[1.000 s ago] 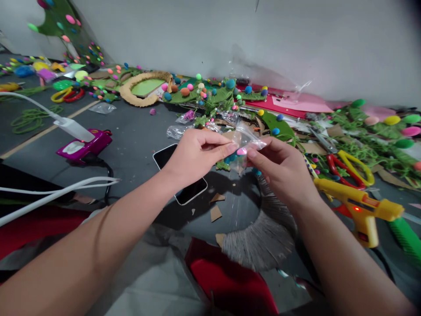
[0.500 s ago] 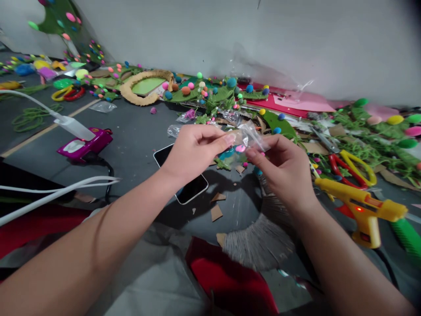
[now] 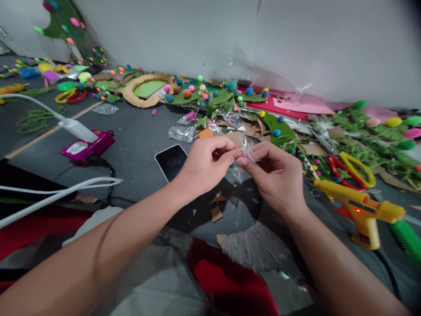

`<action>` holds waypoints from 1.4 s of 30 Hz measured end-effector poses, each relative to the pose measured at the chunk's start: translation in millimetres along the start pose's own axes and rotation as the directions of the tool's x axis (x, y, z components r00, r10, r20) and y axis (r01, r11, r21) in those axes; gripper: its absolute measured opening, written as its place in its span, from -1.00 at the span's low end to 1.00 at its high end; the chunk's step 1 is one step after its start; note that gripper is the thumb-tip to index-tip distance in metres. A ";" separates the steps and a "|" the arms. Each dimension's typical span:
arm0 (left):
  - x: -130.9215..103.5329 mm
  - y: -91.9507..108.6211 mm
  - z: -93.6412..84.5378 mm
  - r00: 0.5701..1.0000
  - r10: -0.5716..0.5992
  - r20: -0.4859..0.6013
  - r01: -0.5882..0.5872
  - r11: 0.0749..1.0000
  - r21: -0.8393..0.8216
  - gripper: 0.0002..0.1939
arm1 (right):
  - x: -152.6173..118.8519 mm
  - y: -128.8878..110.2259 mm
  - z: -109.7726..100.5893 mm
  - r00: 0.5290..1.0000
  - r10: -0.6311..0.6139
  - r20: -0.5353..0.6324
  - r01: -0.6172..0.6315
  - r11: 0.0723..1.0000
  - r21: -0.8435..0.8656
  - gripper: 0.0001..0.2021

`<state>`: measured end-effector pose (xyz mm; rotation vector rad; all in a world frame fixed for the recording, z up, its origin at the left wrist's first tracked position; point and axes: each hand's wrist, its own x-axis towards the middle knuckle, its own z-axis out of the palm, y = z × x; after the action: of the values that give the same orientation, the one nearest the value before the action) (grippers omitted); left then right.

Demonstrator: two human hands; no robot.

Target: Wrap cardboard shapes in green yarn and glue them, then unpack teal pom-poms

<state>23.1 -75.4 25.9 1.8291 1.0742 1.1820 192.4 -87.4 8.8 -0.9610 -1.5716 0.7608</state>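
Between my two hands is a small clear plastic bag, crumpled, with its lower end hanging below the fingertips. My left hand pinches it between thumb and fingers. From the other side, my right hand grips the same bag, its thumb close to the left one. What the bag holds is mostly hidden by my fingers. Beneath my left wrist lies a phone, partly covered. A curved form wrapped in grey yarn rests at the table edge below my right hand.
A yellow glue gun with a lit red light lies at right, near red-and-yellow scissors. A purple power adapter with white cables sits left. Pom-poms, green yarn and a tan ring line the wall. Cardboard scraps lie below my hands.
My hands have come together, fingertips now nearly touching around the bag. The pink piece seen in the bag earlier is now hidden. The view has shifted slightly.
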 end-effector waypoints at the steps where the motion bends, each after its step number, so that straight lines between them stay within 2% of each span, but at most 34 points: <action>1: 0.7 0.2 -0.3 1.000 -0.006 0.007 0.006 1.000 -0.019 -0.85 | 0.3 -0.4 -0.8 1.000 0.002 0.004 -0.002 1.000 0.019 -0.80; 3: 2.8 0.5 -2.9 1.000 -0.006 0.003 0.006 1.000 -0.023 -0.85 | 1.9 -2.1 -3.6 1.000 0.022 0.020 -0.023 0.999 0.025 -0.79; 9: 8.3 3.0 -14.2 0.989 0.023 -0.148 -0.012 0.997 0.078 -0.77 | 8.9 -9.8 -11.6 1.000 0.020 -0.009 -0.019 0.999 0.030 -0.77; 13: 3.9 6.3 -7.8 0.997 0.005 -0.083 -0.001 0.999 0.055 -0.81 | 5.8 -9.2 -7.6 0.999 0.018 0.045 -0.020 0.999 0.043 -0.81; 17: -0.1 6.6 0.1 0.999 0.011 -0.036 -0.011 1.000 0.016 -0.84 | 0.0 -3.5 -2.3 0.999 -0.007 0.050 0.008 1.000 -0.025 -0.86; 22: 2.8 4.6 -4.1 0.999 0.035 -0.013 -0.035 0.999 0.006 -0.85 | 0.5 -2.4 -2.9 0.999 -0.023 0.039 0.025 0.998 -0.059 -0.84; 29: 10.0 3.1 -21.0 0.992 0.043 -0.122 -0.035 0.997 0.066 -0.82 | 8.2 -6.1 -13.0 1.000 0.018 -0.024 -0.016 0.997 0.079 -0.83; 32: 8.2 3.6 -16.2 0.992 0.024 -0.128 -0.019 0.999 0.036 -0.81 | 6.8 -5.4 -9.6 1.000 0.006 -0.014 -0.005 0.997 0.071 -0.80; 37: 3.4 3.4 -2.7 0.998 0.013 -0.065 -0.013 1.000 0.006 -0.83 | 1.8 -0.3 0.5 1.000 0.002 0.028 -0.003 0.998 0.057 -0.80; 42: 1.0 2.8 -0.3 1.000 0.005 -0.020 -0.005 1.000 -0.008 -0.88 | -1.4 5.2 0.6 1.000 -0.007 0.031 0.007 1.000 0.003 -0.84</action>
<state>23.8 -75.6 28.8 1.8183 1.0753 1.2084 192.9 -86.2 3.5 -0.9452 -1.5992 0.7763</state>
